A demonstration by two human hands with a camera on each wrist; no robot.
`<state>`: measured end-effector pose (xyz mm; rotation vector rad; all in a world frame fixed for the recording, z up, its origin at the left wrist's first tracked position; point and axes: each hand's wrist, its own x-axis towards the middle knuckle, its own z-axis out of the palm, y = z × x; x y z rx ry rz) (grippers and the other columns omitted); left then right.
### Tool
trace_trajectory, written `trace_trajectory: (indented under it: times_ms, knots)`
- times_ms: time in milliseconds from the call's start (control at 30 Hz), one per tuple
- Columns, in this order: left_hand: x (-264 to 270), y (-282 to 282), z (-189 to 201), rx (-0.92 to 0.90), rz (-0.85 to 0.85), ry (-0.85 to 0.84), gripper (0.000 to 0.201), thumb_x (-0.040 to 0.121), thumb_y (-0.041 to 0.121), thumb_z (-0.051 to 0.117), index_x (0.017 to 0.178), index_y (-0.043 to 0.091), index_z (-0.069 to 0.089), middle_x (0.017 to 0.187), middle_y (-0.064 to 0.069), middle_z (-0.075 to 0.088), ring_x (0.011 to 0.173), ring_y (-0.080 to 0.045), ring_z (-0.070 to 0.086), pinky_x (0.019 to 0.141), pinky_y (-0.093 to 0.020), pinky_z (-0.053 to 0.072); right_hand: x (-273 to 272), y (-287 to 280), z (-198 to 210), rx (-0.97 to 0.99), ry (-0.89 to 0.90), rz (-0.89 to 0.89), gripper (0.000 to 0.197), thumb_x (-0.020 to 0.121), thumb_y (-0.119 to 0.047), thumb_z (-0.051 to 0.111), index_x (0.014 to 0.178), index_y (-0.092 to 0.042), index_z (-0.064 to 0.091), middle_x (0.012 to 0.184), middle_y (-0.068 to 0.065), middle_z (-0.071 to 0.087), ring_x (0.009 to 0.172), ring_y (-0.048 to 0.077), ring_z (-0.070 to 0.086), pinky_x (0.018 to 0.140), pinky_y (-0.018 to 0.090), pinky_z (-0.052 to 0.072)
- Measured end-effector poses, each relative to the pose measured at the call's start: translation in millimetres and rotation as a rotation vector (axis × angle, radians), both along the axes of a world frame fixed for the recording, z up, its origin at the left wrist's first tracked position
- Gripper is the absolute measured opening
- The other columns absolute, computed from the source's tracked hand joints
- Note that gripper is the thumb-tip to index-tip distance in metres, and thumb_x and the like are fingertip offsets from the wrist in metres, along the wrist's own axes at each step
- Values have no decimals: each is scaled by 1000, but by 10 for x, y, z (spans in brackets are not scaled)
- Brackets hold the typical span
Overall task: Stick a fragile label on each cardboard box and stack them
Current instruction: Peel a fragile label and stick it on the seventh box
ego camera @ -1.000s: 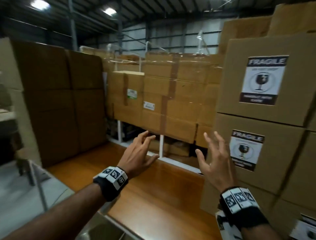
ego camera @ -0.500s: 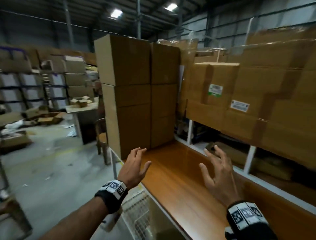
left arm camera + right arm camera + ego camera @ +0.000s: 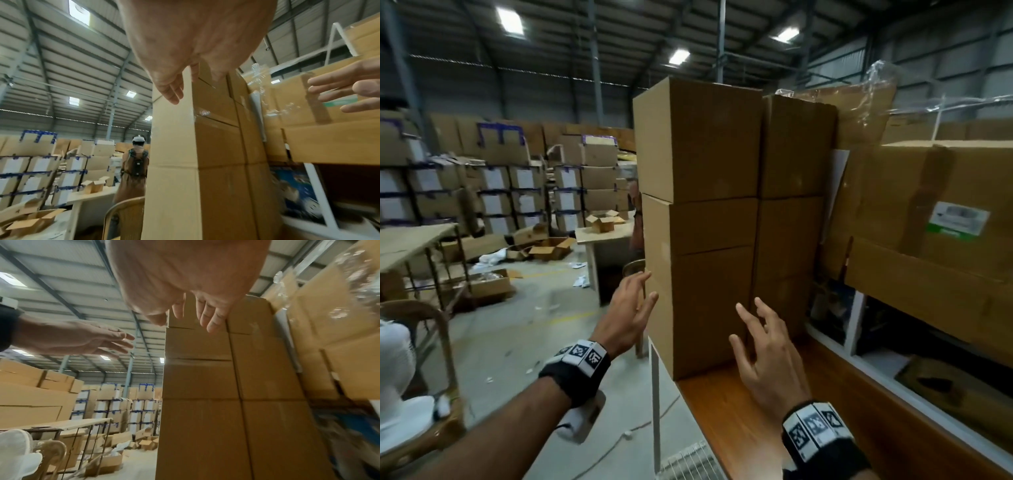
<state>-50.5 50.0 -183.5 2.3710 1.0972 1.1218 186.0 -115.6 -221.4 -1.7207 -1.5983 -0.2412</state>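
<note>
Warehouse table (image 3: 739,428), two box stacks (image 3: 709,222), two open hands (image 3: 626,318)

Count, head view: I log two hands, left hand (image 3: 628,318) and right hand (image 3: 767,349), each with one tagged wristband. On the worktop (image 3: 739,428) I count two adjacent columns of plain cardboard boxes (image 3: 709,240): the near column reads three high, the far column at least two. Ceiling lights (image 3: 510,20): three. Background cartons too many to count.
</note>
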Motion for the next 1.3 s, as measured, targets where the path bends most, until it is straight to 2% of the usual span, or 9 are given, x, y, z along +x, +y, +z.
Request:
trace_trajectory:
  times_ms: [133,300,433,700,800,867,967,1100,1300]
  knots:
    - [153,664,667,46,-8,-128,55,106,37,51,155,16,38,151,-9,46,128,-11,47,111,-33,42,15,852,713,136,-82,50,60,103,-52,46,159,-32,34,166,4,26,149,19,36,107,34,51]
    - [420,1515,1384,12,4,-290,79,95,70,44,157,22,35,154,-13,46,135,-25,49,112,-55,43,-148,1707,1659,289,-113,69,69,101,-50,54,161,-28,28,167,11,24,149,27,35,102,33,53]
    - [572,2040,1686,-142,-33,-429,107,79,92,41,163,29,20,169,-8,25,150,-29,35,118,-61,34,-291,2201,2040,305,-154,42,79,99,-54,54,164,-28,17,170,17,10,155,34,23,108,43,52]
    - [707,2812,1816,-251,-111,-517,71,105,62,35,162,21,23,163,7,24,145,-17,30,116,-39,25,-291,2822,2161,261,-148,-46,96,98,-58,53,164,-34,-11,171,17,-10,158,38,9,118,52,41]
    - [670,3204,1819,-350,-187,-572,91,85,89,42,152,27,42,152,-6,47,135,-32,48,111,-55,42,-257,2910,2101,298,-178,-51,95,98,-57,54,164,-35,-9,171,17,-4,157,36,11,114,51,45]
    - [653,3382,1777,-392,-240,-604,94,79,89,46,151,29,43,144,-3,51,129,-29,52,97,-44,48,-243,2920,2058,321,-194,-46,92,97,-56,54,165,-34,-5,171,16,0,156,36,14,108,51,51]
    - [629,3424,1799,-433,-281,-603,101,72,90,60,155,35,39,155,2,46,141,-25,44,115,-53,36,-224,2923,2016,332,-207,-61,92,98,-54,55,165,-33,-4,171,16,3,155,36,16,105,51,53]
    - [519,3407,1812,-438,-359,-642,104,65,70,86,152,32,43,144,-3,59,134,-25,55,111,-54,45,-203,2839,2047,368,-179,-80,94,97,-51,56,166,-31,-5,171,17,7,155,36,17,110,50,49]
    - [273,3095,1884,-381,-379,-672,124,52,54,97,153,23,33,141,-4,57,126,-23,61,86,-34,60,-190,2564,2078,405,-165,-39,98,96,-51,63,165,-33,-4,172,16,11,155,34,19,109,37,39]
